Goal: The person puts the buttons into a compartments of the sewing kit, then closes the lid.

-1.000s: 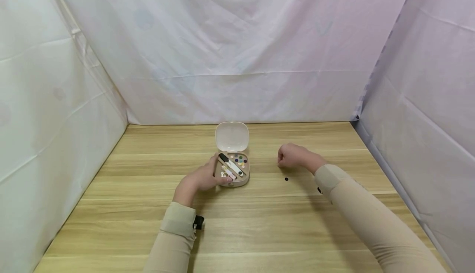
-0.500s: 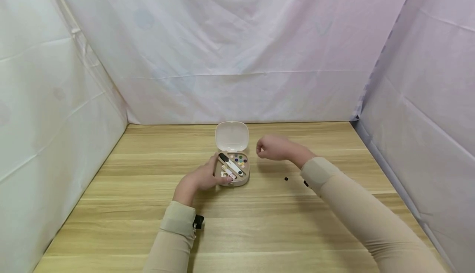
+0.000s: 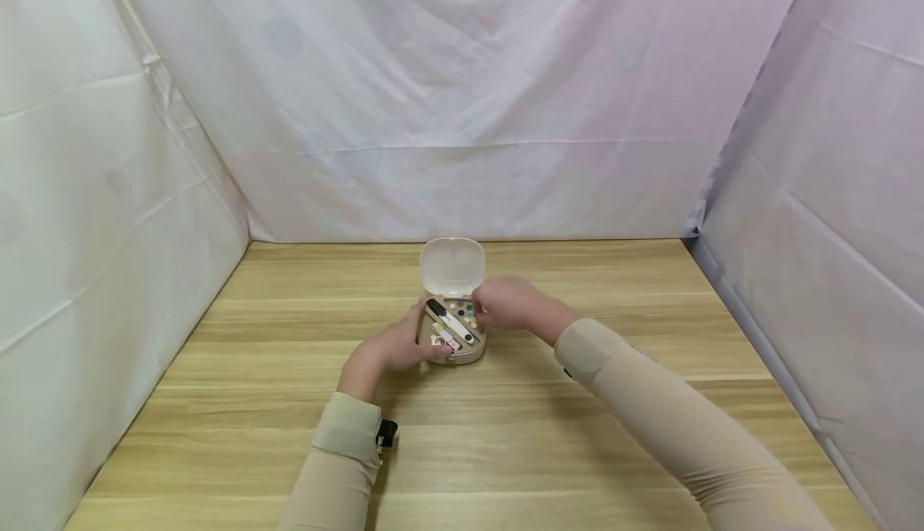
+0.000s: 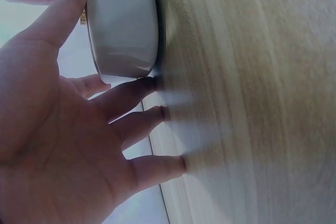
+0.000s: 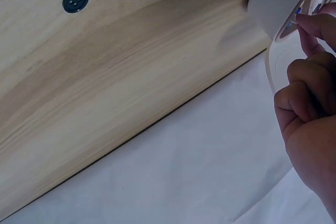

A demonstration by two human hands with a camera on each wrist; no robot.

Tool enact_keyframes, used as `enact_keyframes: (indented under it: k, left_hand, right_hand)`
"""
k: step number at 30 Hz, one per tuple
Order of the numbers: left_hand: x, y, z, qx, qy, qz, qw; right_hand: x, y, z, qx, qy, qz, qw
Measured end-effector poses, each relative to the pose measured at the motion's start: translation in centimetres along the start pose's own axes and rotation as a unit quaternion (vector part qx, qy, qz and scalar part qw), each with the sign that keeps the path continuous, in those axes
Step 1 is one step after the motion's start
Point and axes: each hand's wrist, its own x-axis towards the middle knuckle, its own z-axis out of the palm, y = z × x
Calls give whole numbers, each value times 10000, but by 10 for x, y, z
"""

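Observation:
A small cream sewing kit case (image 3: 462, 358) stands with its translucent lid (image 3: 451, 268) raised. My left hand (image 3: 393, 345) holds its left side, thumb across the front rim and forefinger at the back corner; the left wrist view shows the other fingers spread toward the table. Several coloured buttons (image 3: 461, 313) lie in the right-hand compartment. My right hand (image 3: 511, 303) is over that compartment, thumb and forefinger pinching a small button that the fingertips almost wholly hide. The other fingers are curled. A dark four-hole button (image 5: 76, 0) lies on the table, out of sight in the head view.
A white tool with a black end (image 3: 451, 322) lies slantwise in the case, with a small pink-and-white item (image 3: 446, 337) beside it. The case stands on a wooden table (image 3: 462, 451). White cloth (image 3: 462, 98) hangs behind the table and on both sides.
My right hand has moved left from above the table to the button compartment, its fingers still pinched. The forearm now covers the loose dark button in the head view. My left hand stays put.

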Motion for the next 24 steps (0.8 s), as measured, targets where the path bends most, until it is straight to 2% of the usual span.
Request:
enact_keyframes:
  k: [6, 14, 20, 24]
  left_hand:
    - [0, 3, 0, -12, -22, -42, 10000]
    - [2, 2, 1, -99, -12, -29, 9999]
    - [1, 1, 1, -21, 24, -31, 10000]
    - [0, 0, 1, 28, 37, -72, 10000]
  right_hand:
    - [-3, 0, 4, -69, 69, -64, 9999]
    - [-13, 10, -10, 172, 88, 8, 9998]
    - [-29, 23, -22, 261, -92, 120, 9995]
    - [-45, 35, -21, 281, -247, 251, 9990]
